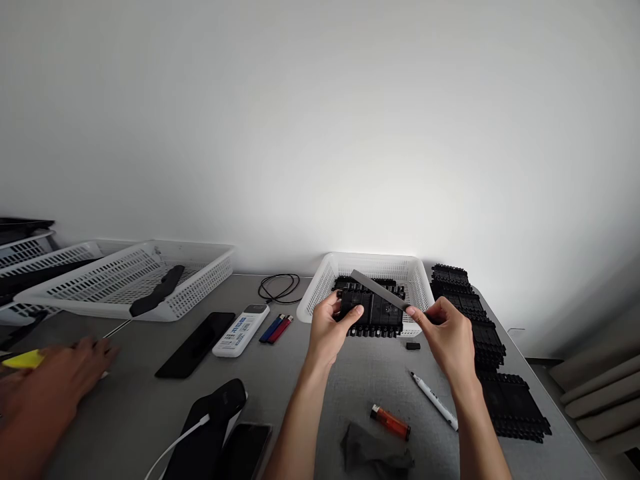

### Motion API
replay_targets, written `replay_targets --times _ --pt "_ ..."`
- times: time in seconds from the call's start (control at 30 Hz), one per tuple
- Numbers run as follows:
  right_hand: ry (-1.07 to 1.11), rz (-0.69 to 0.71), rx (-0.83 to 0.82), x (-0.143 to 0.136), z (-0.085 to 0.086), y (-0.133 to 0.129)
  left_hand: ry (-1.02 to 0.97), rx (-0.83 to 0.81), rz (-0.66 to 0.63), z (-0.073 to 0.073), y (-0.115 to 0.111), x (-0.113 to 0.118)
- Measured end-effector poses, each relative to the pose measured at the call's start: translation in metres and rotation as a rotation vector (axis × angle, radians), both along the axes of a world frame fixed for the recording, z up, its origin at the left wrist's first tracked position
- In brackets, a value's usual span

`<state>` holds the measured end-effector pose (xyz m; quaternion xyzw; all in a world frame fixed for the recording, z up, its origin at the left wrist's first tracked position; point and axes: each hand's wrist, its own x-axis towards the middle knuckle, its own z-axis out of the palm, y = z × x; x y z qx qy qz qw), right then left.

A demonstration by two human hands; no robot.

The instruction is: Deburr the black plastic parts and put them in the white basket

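My left hand grips a black plastic part with toothed edges by its left side, thumb on top. In my right hand is one end of a flat grey strip, pinched between thumb and fingers. The strip slants up to the left across the upper part of the black piece; whether the two touch, I cannot tell. Behind them stands a white basket holding more black parts. A small black cap lies just in front of the basket.
Stacks of black parts line the right edge. A marker, orange lighter and dark cloth lie nearby. Phones, a white device and another basket are left. Another person's hands work at far left.
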<state>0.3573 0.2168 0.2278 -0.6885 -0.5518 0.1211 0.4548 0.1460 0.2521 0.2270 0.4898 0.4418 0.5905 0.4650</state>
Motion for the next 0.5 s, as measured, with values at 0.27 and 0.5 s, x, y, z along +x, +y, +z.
replay_targets --times 0.27,0.5 --pt "0.095 -0.072 0.01 0.014 0.0 0.001 -0.005 -0.016 0.041 0.001 0.003 -0.006" --pt "0.242 0.15 0.007 -0.004 -0.002 0.001 -0.053 -0.061 0.023 0.002 0.002 0.003"
